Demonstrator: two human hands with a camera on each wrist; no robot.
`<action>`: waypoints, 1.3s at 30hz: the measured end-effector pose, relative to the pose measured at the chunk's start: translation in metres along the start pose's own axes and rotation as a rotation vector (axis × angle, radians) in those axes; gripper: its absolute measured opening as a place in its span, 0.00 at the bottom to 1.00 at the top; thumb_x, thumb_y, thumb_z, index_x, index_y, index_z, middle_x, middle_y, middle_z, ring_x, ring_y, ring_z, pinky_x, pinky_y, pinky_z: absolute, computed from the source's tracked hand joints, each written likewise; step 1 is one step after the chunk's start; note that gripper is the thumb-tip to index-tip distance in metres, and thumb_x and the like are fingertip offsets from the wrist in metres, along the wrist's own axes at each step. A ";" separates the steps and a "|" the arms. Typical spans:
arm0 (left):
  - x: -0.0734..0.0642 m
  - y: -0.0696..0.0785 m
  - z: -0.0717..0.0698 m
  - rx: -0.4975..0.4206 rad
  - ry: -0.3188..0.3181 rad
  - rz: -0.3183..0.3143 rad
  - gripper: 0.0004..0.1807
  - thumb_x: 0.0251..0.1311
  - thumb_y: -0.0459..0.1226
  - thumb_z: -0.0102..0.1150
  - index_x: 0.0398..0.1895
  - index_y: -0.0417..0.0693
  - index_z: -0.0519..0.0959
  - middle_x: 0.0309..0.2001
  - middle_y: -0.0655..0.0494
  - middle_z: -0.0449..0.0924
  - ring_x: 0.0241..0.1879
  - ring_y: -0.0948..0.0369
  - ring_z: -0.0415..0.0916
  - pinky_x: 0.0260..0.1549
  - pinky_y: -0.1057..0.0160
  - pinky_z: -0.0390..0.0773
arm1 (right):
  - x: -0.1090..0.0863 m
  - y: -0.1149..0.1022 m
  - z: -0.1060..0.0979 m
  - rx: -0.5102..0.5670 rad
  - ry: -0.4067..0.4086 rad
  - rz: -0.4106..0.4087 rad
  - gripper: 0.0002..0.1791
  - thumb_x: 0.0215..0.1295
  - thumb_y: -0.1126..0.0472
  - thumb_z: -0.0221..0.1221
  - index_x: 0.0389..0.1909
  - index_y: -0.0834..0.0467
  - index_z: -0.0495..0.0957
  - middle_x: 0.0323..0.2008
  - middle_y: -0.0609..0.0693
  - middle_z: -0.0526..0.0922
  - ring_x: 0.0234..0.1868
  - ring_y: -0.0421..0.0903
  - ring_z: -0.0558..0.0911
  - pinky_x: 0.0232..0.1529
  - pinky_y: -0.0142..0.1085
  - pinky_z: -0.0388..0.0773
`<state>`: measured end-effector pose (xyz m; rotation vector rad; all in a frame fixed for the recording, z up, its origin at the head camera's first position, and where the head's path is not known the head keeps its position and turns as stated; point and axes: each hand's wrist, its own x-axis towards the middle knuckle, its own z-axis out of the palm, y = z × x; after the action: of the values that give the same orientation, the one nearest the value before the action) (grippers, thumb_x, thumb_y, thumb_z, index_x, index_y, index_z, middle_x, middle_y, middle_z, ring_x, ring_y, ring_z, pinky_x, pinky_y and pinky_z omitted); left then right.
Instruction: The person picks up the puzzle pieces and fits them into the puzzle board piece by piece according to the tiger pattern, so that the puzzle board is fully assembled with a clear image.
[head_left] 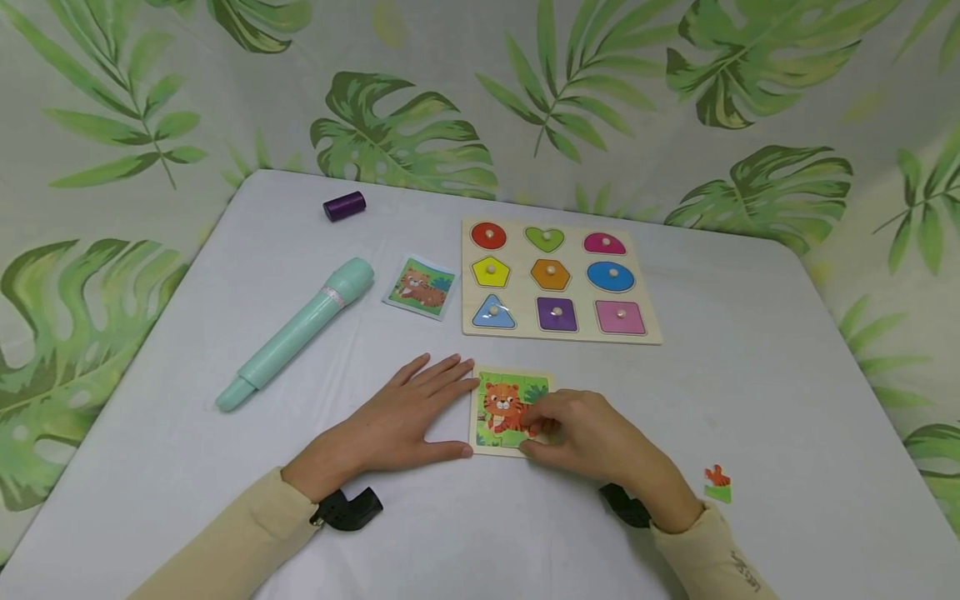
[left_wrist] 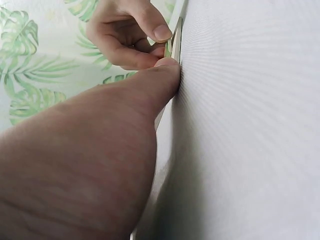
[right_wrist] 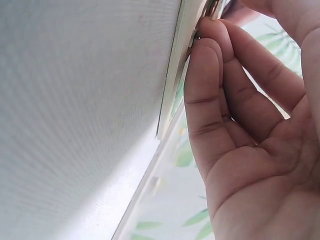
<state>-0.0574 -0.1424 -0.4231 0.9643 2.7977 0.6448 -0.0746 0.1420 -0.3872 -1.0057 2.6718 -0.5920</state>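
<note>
A small tiger jigsaw puzzle in a wooden tray (head_left: 497,451) lies at the near middle of the table. My left hand (head_left: 397,423) lies flat at its left side, fingers spread and straight, with fingertips and thumb tip at the tray's edge. From the right, my right hand (head_left: 592,435) reaches over the lower right of the picture and pinches a puzzle piece (left_wrist: 168,48) between thumb and fingers. Only the piece's thin green edge shows in the left wrist view; the fingers hide its face. Another loose puzzle piece (head_left: 717,485), orange and green, lies right of my right forearm.
Behind the tray lies a wooden shape board (head_left: 652,333) with coloured knobbed shapes. A tiger picture card (head_left: 422,287) is left of it. Farther left are a mint-green tube (head_left: 296,335) and a small purple cylinder (head_left: 345,207). Leaf-patterned cloth (head_left: 420,142) surrounds the white table.
</note>
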 end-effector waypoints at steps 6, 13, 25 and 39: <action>0.000 0.000 0.001 -0.001 0.002 -0.001 0.48 0.63 0.65 0.61 0.81 0.52 0.61 0.82 0.54 0.53 0.82 0.55 0.46 0.82 0.47 0.42 | 0.000 0.001 0.000 0.015 0.004 -0.011 0.10 0.58 0.55 0.76 0.38 0.51 0.89 0.31 0.35 0.85 0.31 0.32 0.77 0.35 0.27 0.81; 0.000 -0.001 0.001 -0.008 -0.007 -0.009 0.48 0.64 0.65 0.60 0.81 0.52 0.60 0.83 0.54 0.53 0.83 0.56 0.45 0.82 0.48 0.41 | 0.000 0.002 0.001 0.055 -0.005 0.005 0.11 0.58 0.53 0.75 0.41 0.50 0.91 0.35 0.36 0.88 0.37 0.33 0.82 0.45 0.32 0.86; 0.001 -0.001 0.002 -0.007 -0.004 -0.004 0.48 0.64 0.65 0.59 0.81 0.53 0.60 0.82 0.54 0.53 0.83 0.56 0.46 0.82 0.48 0.41 | 0.001 0.004 0.004 0.068 0.024 -0.015 0.09 0.59 0.54 0.75 0.39 0.50 0.91 0.35 0.36 0.88 0.37 0.32 0.83 0.45 0.33 0.86; 0.000 -0.002 0.002 -0.008 0.004 0.006 0.48 0.64 0.65 0.59 0.81 0.52 0.60 0.82 0.54 0.53 0.83 0.55 0.46 0.82 0.47 0.41 | -0.011 0.012 -0.010 0.109 -0.016 0.025 0.15 0.62 0.53 0.73 0.50 0.49 0.89 0.42 0.37 0.88 0.40 0.31 0.83 0.45 0.31 0.85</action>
<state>-0.0581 -0.1429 -0.4251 0.9712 2.7945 0.6579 -0.0774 0.1604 -0.3830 -0.9421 2.6034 -0.7130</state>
